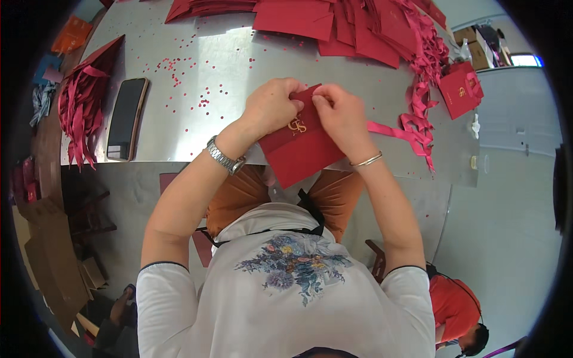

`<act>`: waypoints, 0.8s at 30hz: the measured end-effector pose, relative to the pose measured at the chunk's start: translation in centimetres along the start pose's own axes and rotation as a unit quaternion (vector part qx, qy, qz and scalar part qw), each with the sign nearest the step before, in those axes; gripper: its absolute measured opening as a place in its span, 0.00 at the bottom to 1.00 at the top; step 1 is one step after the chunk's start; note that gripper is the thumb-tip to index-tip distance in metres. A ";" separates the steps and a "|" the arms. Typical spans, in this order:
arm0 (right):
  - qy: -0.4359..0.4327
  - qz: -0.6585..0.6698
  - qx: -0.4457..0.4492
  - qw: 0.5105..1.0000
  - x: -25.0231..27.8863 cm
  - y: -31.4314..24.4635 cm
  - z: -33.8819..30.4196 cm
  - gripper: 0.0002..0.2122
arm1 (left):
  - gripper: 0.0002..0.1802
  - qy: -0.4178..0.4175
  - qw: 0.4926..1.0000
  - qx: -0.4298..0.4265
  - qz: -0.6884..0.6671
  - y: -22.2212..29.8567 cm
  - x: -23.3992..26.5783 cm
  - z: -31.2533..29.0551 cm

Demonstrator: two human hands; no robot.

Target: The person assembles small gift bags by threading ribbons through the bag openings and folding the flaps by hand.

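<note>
At the bottom of the frame a white top with a flower print is seen, and above it two bare forearms reach up toward the middle. A red paper bag is held flat at the near edge of the metal table, just above the centre of the frame. Its upper edge is pinched by both hands: the left hand is closed on the upper left corner, the right hand on the upper right part, with the fingertips of both nearly touching. The bag's long axis runs from the hands down and slightly right, toward the lap, so the bag hangs below both grips; neither hand is clearly nearer. The bag is deep red, creased flat, with a gold emblem near its top. A red ribbon trails rightward from beside the right hand. Further up, a dark phone lies at the left beside a bundle of ribbons, and stacks of flat red bags fill the upper edge among scattered red punch dots.
</note>
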State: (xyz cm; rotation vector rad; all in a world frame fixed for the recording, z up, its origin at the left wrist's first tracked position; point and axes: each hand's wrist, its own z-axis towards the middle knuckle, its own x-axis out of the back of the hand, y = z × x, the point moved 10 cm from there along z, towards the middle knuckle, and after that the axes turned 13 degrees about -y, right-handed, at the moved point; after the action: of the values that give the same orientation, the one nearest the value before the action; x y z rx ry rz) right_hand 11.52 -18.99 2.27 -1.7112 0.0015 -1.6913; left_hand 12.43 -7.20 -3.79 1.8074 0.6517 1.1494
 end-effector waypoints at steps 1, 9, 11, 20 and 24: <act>-0.003 0.161 -0.075 0.984 -0.1 2.4 -0.4 0.05 | 0.17 0.000 1.000 -0.001 -0.001 0.0 -0.1 0.0; 0.015 0.202 -0.085 0.976 0.3 2.6 -1.3 0.05 | 0.14 -0.028 0.996 0.033 -0.083 -0.1 0.0 0.1; 0.018 0.184 -0.067 0.981 0.2 2.4 -1.3 0.05 | 0.13 -0.030 0.996 0.030 -0.080 0.0 0.1 0.2; 0.033 0.106 0.007 0.994 0.7 0.3 -0.9 0.03 | 0.12 -0.041 0.996 0.025 -0.070 0.6 0.3 0.1; 0.032 0.019 0.067 0.997 0.8 -1.3 -0.6 0.02 | 0.10 -0.032 0.999 0.014 -0.036 0.7 0.3 0.1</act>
State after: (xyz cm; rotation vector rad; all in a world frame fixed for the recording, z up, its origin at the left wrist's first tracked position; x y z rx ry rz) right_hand 10.52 -18.68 3.52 -1.5484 -0.0494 -1.6794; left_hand 12.59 -7.38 -3.05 1.8222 0.6929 1.0357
